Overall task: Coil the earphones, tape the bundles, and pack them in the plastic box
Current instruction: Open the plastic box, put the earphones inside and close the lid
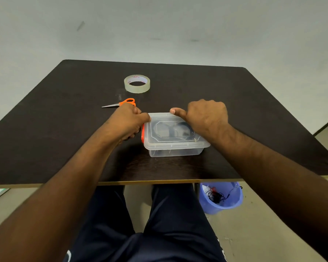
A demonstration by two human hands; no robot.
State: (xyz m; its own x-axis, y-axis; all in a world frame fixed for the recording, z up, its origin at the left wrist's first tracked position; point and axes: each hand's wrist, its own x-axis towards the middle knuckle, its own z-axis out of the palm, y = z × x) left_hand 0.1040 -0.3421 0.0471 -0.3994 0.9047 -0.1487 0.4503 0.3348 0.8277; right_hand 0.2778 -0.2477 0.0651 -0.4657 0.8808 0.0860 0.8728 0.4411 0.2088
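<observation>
The plastic box point(175, 137) is sitting near the front of the dark worktop point(64, 129) with its clear lid point(173, 129) on, and dark coiled earphones point(182, 128) are showing through it. The left hand point(128, 122) is gripping the box's left end by the orange latch point(143, 134), fingers curled. The right hand point(204, 118) is curling over the lid's far right side, thumb pressing along the back edge. Behind, scissors point(121, 103) and a tape roll point(137, 83) are lying.
</observation>
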